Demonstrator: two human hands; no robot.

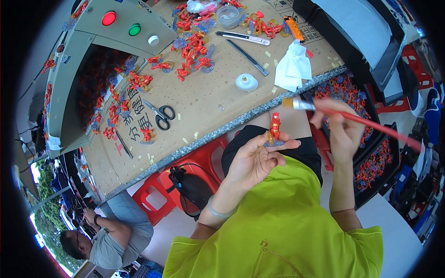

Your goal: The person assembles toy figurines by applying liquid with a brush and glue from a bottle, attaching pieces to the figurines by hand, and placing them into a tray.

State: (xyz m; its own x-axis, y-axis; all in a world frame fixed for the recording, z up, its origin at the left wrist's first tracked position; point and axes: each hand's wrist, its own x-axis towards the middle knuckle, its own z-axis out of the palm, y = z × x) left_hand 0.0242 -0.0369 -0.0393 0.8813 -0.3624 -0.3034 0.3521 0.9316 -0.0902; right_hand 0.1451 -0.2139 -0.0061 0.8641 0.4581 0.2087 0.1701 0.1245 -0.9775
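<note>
My left hand [257, 162] holds a small red figurine [275, 126] upright by its bluish translucent base, between thumb and fingers. To its right, my right hand [340, 125] grips a flat paintbrush [371, 122] with a red handle. The brush's tan bristles point left, just above and right of the figurine, apart from it. The right hand is slightly blurred. Beyond the hands on the worktable, a white squat bottle [246, 82] stands near a crumpled white tissue [293, 67].
Cardboard covers the worktable [199, 111]. On it lie scissors [164, 116], a utility knife [242, 38], a clear cup [228, 17] and several red figurines [192, 51]. A grey machine [123, 34] with buttons stands left. Black trays [375, 162] of figurines are at right. Another person [111, 231] sits lower left.
</note>
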